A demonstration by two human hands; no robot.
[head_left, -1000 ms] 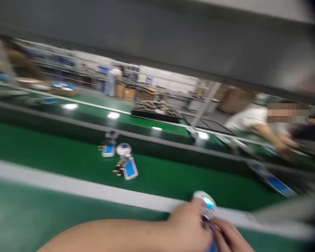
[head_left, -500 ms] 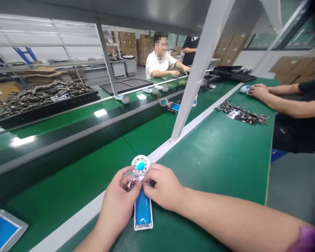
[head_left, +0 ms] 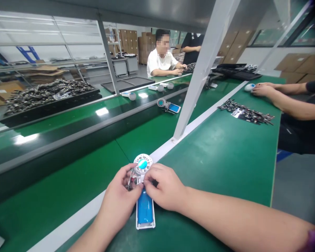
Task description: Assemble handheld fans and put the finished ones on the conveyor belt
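Observation:
An opened handheld fan (head_left: 143, 163) with a round white vented head lies between my hands at the near edge of the green bench. Its white handle shell holds a blue battery (head_left: 145, 208). My left hand (head_left: 120, 196) is closed on the left side of the fan's neck, thumb near the top of the battery. A small circuit board (head_left: 131, 180) with red parts or wire stands beside those fingers. My right hand (head_left: 166, 187) pinches at the neck from the right; whatever is between its fingertips is hidden.
A green conveyor belt (head_left: 94, 175) runs along the left, carrying another open fan (head_left: 169, 106). A slanted metal post (head_left: 193, 84) rises ahead. Dark small parts (head_left: 246, 112) lie on the bench near a co-worker's hands (head_left: 264, 90). Another person (head_left: 161, 59) sits across the belt.
The open fan piece at lower left has slid mostly out of view. Both my hands stay at the fan's neck, with only slight finger movement. The view has shifted slightly.

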